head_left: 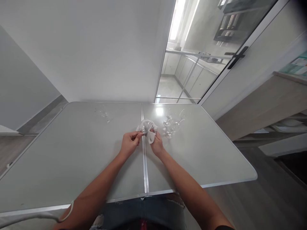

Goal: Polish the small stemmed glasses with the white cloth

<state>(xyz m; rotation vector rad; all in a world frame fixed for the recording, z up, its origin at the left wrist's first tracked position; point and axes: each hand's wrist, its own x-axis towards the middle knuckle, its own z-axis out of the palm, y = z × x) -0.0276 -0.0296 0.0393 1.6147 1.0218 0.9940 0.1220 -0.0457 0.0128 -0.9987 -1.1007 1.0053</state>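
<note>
Above the table's middle seam, my left hand (130,142) pinches a small clear stemmed glass (143,128) by its foot or stem. A white cloth (151,136) is bunched in my right hand (157,143) and pressed around the glass, hiding part of it. To the right of my right hand, several clear stemmed glasses (169,134) stand close together on the table. Over on the left half, another clear glass (104,115) is faint against the pale surface; whether it stands or lies I cannot tell.
The pale folding table (72,166) has a metal edge and a metal seam (145,166) down its middle. A white wall (107,57) rises behind it. At the back right is a glass door with a black handle (237,57). A white cable (43,216) lies by my left forearm.
</note>
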